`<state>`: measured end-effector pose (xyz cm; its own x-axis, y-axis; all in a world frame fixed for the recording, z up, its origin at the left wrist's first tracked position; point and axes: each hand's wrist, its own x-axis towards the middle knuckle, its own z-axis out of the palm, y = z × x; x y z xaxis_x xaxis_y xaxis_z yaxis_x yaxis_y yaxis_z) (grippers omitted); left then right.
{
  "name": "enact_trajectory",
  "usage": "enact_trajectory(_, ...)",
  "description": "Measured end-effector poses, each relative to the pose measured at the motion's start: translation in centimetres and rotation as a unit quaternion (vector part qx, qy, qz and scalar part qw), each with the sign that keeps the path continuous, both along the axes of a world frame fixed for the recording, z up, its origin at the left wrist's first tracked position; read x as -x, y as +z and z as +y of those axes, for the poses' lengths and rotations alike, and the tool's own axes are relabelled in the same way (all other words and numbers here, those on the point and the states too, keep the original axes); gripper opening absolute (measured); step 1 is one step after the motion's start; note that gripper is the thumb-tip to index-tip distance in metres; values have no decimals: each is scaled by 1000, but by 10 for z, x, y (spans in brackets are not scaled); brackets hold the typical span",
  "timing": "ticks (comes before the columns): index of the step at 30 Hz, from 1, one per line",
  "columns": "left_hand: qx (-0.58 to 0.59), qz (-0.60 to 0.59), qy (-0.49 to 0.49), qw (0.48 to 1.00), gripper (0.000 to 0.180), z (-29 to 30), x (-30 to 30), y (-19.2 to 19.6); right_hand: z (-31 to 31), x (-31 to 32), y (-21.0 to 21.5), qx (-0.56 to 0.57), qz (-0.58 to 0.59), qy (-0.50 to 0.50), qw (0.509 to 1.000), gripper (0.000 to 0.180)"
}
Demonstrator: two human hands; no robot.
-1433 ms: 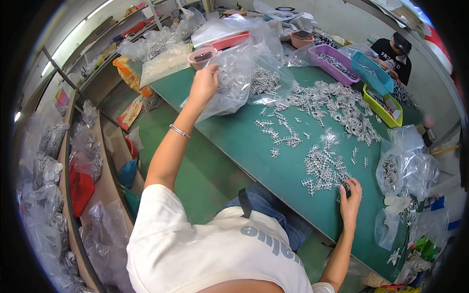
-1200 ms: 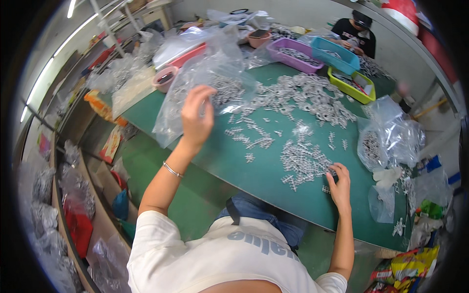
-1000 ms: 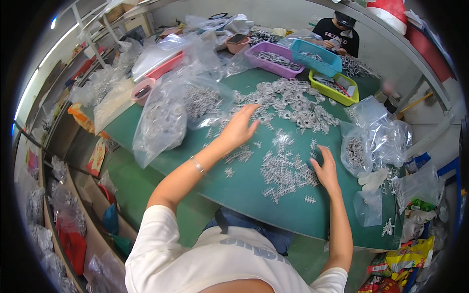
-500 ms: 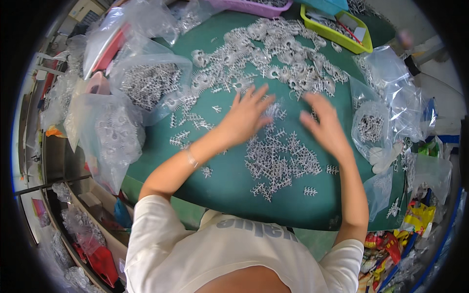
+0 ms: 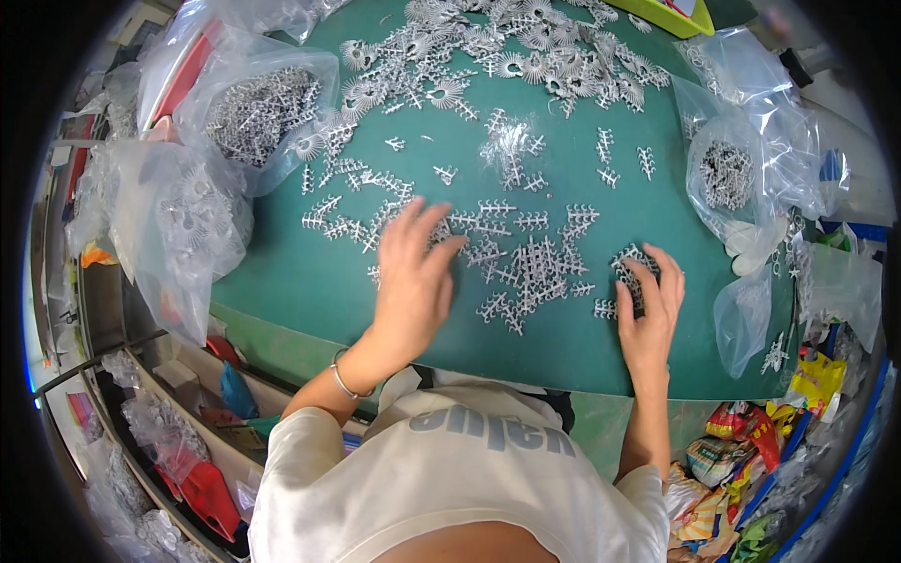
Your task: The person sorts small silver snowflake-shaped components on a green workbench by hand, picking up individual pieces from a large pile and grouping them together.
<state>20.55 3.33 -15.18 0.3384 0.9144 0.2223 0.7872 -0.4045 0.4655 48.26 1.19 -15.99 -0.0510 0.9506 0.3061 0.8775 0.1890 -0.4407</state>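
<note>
Small silver branched metal pieces point(image 5: 537, 272), each with short side prongs, lie in a loose pile on the green table point(image 5: 544, 361). At the left side of this pile is my left hand point(image 5: 411, 281), its fingers apart and bent over the table, with a few pieces by the fingertips. My right hand point(image 5: 652, 310) rests at the pile's right, thumb and fingers spread around a small cluster of the pieces point(image 5: 631, 265). Its fingertips touch the cluster without closing on it. More loose pieces point(image 5: 352, 225) trail off beyond my left hand.
Round fan-shaped metal pieces point(image 5: 535, 66) heap along the far side. Clear plastic bags of metal parts stand left point(image 5: 263, 113) and right point(image 5: 725, 174). A yellow-green tray point(image 5: 671, 19) shows at the top edge. Bins with bagged parts point(image 5: 160, 422) sit low at left.
Both hands have drawn back toward me from the far heap, the right one onto a small cluster. Pieces near the pile are spread differently. The whole view has shifted, so the table sits higher.
</note>
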Motion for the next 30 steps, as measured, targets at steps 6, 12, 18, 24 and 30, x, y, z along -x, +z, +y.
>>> enact_trajectory(6, 40, 62, -170, 983, 43, -11, -43, -5, 7, 25, -9, -31, -36, 97, 994, 16)
enact_trajectory(12, 44, 14, -99, 994, 37, -18, -20, 3, -23, 11, -1, 105, 512, -32, 852, 15)
enact_trajectory(18, 34, -5, -154, 987, 52, -8, -41, 4, -31, -4, 13, 143, 818, -54, 554, 34)
enact_trajectory(24, 45, 20, -184, 982, 58, 3, -47, 1, -49, -8, 9, 173, 373, -107, 905, 31)
enact_trajectory(30, 10, 29, -256, 966, 50, 25, -61, -8, -48, 3, -8, 61, 185, -72, 978, 19)
